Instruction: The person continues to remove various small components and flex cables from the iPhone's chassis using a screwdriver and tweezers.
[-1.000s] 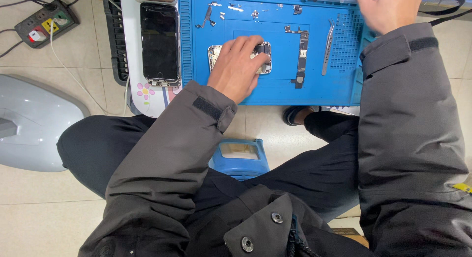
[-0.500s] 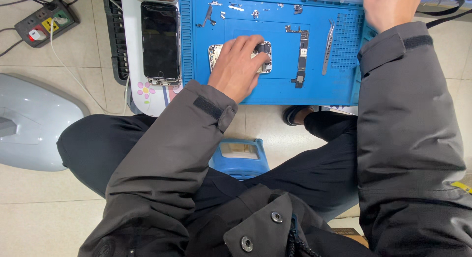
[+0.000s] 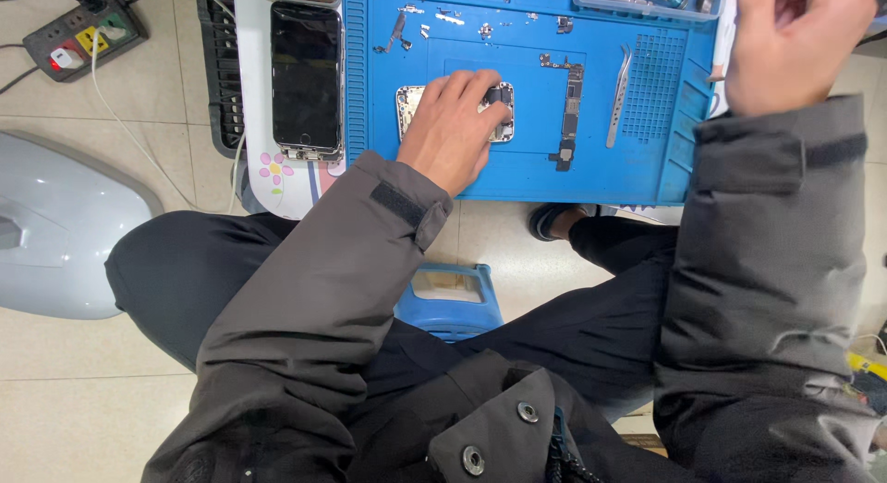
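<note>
Phone housing (image 3: 409, 102) on blue mat (image 3: 647, 169), under left hand (image 3: 453, 123), fingers (image 3: 480, 84) spread flat on it

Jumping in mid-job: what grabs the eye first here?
The bright blue work mat at the top, where the left hand presses on an opened phone shell. Left of it lies a dark phone; the right hand is raised at the mat's upper right corner.
</note>
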